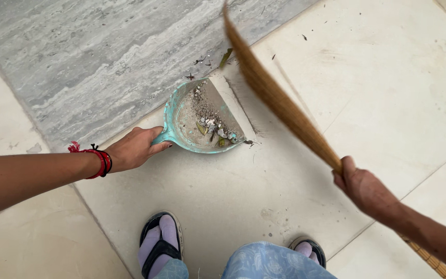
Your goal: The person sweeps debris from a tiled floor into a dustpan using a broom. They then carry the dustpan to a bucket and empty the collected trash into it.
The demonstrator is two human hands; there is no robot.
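My left hand (135,148) grips the handle of a turquoise dustpan (177,101) resting on the pale floor tile, its open edge facing right. Inside the pan lie dust, small stones and bits of leaf. My right hand (365,190) holds a straw broom (280,101) by its shaft. The bristles are lifted off the floor and blurred, reaching up past the pan's open edge. Red and black bands circle my left wrist.
A grey marble slab (94,57) covers the upper left, with leaf scraps (225,57) at its border. Cream tiles (388,88) stretch to the right. My feet in black sandals and purple socks (160,243) stand at the bottom.
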